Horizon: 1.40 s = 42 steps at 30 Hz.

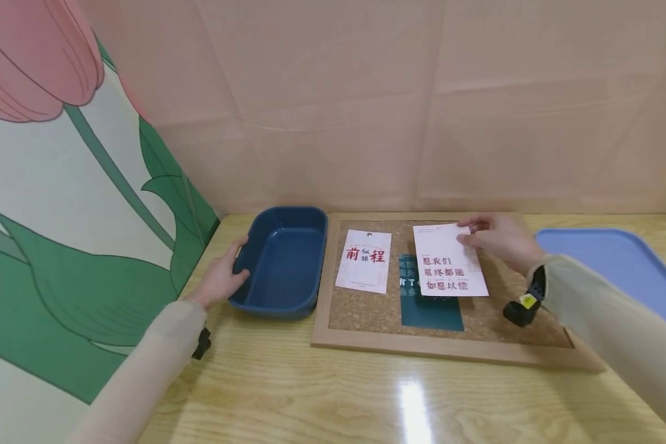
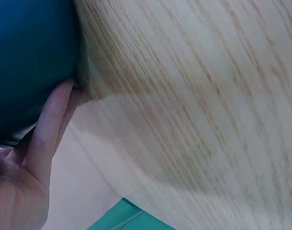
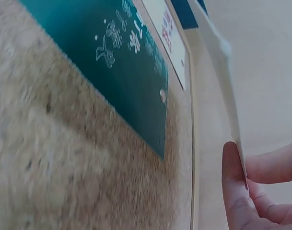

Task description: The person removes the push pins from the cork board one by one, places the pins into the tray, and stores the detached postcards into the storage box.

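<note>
At the left, my left hand (image 1: 217,279) grips the left rim of a dark blue plastic bin (image 1: 280,262), with the thumb at the rim and fingers along its outer wall (image 2: 35,52). My right hand (image 1: 499,239) pinches a white card (image 1: 449,253) printed with red characters by its upper right edge. That card is raised above a corkboard (image 1: 361,308) and partly covers a dark green card (image 1: 433,314). In the right wrist view, the held card (image 3: 229,81) appears edge-on between thumb and finger. Another white card (image 1: 364,262) with red characters lies on the board's left part, a pin at its top.
The wood-framed corkboard lies on a wood-grain table (image 1: 288,382), close beside the bin. A light blue tray (image 1: 605,253) stands at the right, partly behind the right arm. Behind the table hangs a pinkish cloth (image 1: 333,111); a tulip-patterned wall (image 1: 127,265) borders the left.
</note>
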Tool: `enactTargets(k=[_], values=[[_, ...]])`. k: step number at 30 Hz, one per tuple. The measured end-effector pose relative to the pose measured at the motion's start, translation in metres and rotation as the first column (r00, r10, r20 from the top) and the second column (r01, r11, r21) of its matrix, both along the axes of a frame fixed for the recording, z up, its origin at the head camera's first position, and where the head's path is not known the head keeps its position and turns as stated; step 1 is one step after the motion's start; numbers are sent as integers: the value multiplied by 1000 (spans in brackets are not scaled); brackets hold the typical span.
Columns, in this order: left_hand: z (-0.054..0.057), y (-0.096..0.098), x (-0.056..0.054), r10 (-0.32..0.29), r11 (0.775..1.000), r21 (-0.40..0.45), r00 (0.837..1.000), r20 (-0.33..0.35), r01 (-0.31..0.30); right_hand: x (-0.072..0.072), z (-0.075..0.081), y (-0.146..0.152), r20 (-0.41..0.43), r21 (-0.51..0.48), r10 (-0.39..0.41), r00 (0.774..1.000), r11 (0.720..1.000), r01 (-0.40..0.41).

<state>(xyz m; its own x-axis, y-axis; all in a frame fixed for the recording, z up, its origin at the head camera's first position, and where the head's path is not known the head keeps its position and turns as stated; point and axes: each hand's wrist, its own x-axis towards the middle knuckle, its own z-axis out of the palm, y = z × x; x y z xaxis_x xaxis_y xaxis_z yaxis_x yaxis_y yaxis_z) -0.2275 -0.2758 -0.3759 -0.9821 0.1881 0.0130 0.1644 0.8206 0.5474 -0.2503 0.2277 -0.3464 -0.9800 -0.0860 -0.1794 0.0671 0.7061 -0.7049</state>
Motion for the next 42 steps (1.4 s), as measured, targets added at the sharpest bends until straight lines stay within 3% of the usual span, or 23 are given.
enactTargets(k=[6, 42], values=[[-1, -1, 0, 10, 1000, -2, 1000, 10, -10, -4, -1, -15, 29, -103, 7, 1000, 995, -4], [-3, 0, 4, 18, 1000, 14, 999, -39, -17, -20, 11, -81, 7, -225, -23, 1000, 974, 24]])
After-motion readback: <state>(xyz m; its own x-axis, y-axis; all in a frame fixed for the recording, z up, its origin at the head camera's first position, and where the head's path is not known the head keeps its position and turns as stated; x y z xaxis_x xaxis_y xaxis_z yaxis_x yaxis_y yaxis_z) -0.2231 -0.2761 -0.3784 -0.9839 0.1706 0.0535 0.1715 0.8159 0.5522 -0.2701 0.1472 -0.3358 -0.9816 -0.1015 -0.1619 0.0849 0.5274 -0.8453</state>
